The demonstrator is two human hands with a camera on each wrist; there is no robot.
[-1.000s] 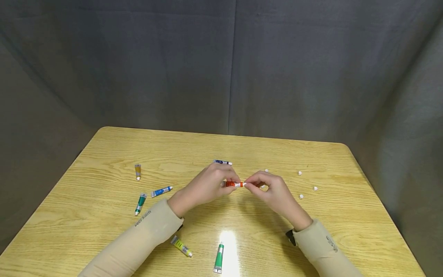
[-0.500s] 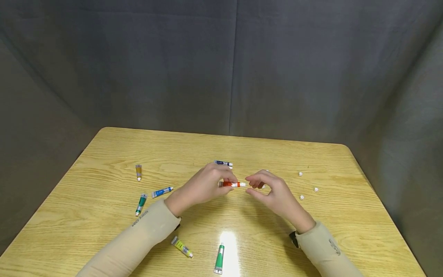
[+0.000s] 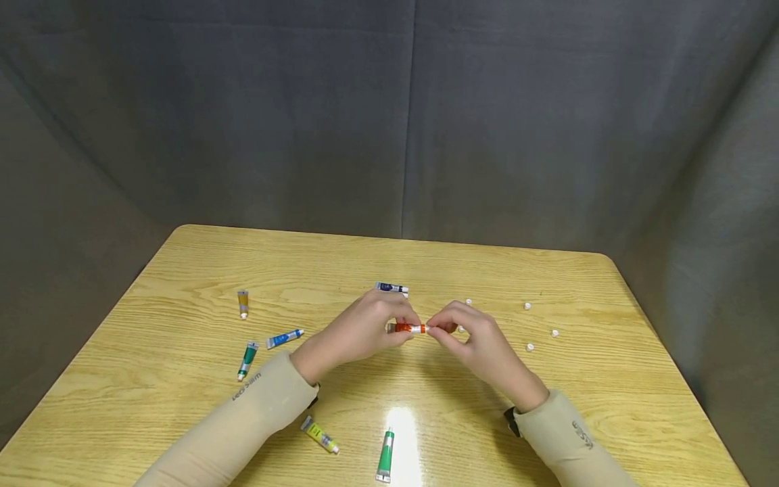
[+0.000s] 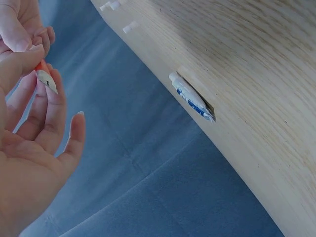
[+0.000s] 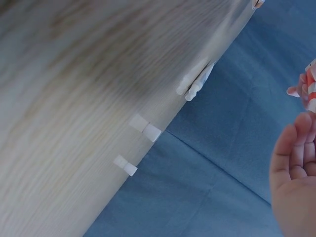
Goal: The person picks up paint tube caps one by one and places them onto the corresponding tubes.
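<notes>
Over the middle of the table, my left hand (image 3: 365, 329) pinches a red-orange paint tube (image 3: 409, 328) by its body. The tube lies level in the head view, its cap end pointing right. My right hand (image 3: 481, 341) pinches the white cap at that end between thumb and forefinger; the fingertips hide most of the cap. In the left wrist view the tube's flat crimped end (image 4: 47, 81) sticks out from my fingers. The right wrist view shows the tube's red-banded shoulder (image 5: 311, 94) right above my right fingertips.
Loose white caps (image 3: 530, 347) lie scattered right of my hands. A dark blue tube (image 3: 391, 287) lies behind them. To the left are ochre (image 3: 243, 305), blue (image 3: 285, 339) and dark green (image 3: 247, 361) tubes; yellow (image 3: 320, 435) and green (image 3: 386, 454) ones lie at the front.
My right fingers came off the cap and opened about half a second ago, and now pinch it again. The left hand keeps hold of the red-orange paint tube, which has dipped slightly.
</notes>
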